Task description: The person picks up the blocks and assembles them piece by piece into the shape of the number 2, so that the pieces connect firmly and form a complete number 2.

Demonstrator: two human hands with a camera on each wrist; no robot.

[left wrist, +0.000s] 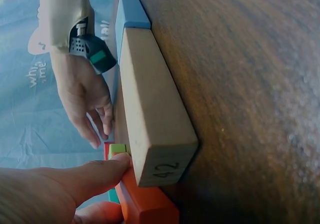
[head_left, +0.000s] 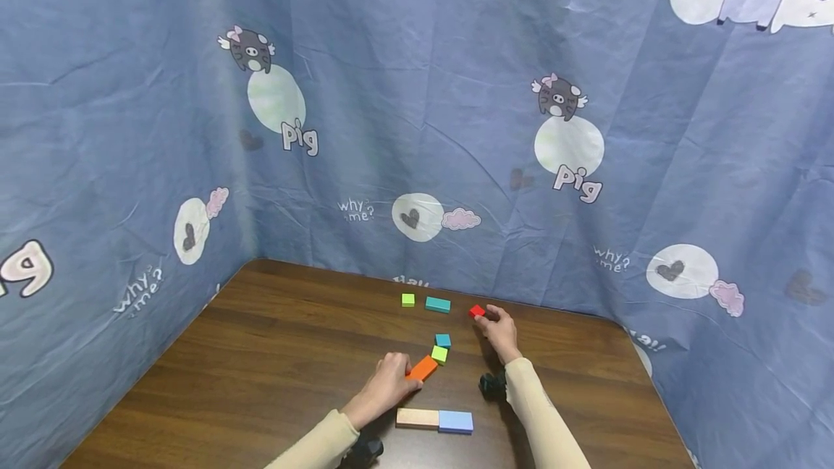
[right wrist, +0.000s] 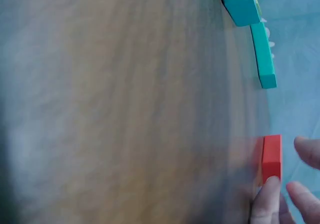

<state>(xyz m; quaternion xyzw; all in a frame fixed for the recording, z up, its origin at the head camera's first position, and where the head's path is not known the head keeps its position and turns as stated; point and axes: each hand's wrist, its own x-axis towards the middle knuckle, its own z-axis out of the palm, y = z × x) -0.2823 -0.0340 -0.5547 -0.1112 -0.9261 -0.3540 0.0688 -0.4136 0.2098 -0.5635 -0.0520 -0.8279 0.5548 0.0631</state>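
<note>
My left hand (head_left: 389,383) pinches an orange block (head_left: 422,368) between thumb and fingers, low over the table. The orange block's far end is right at a lime green block (head_left: 439,355), with a small blue-teal block (head_left: 443,340) just behind that. Farther back, my right hand (head_left: 500,331) is at a small red block (head_left: 477,311). In the right wrist view the thumb tip overlaps the near end of the red block (right wrist: 271,156), while the other fingers are spread apart from it.
Nearer the front edge, a plain wooden block (head_left: 418,418) and a light blue block (head_left: 455,422) lie end to end. Toward the back are a teal block (head_left: 438,305) and another lime green block (head_left: 407,300). A blue patterned cloth (head_left: 417,129) hangs behind the brown table (head_left: 293,353).
</note>
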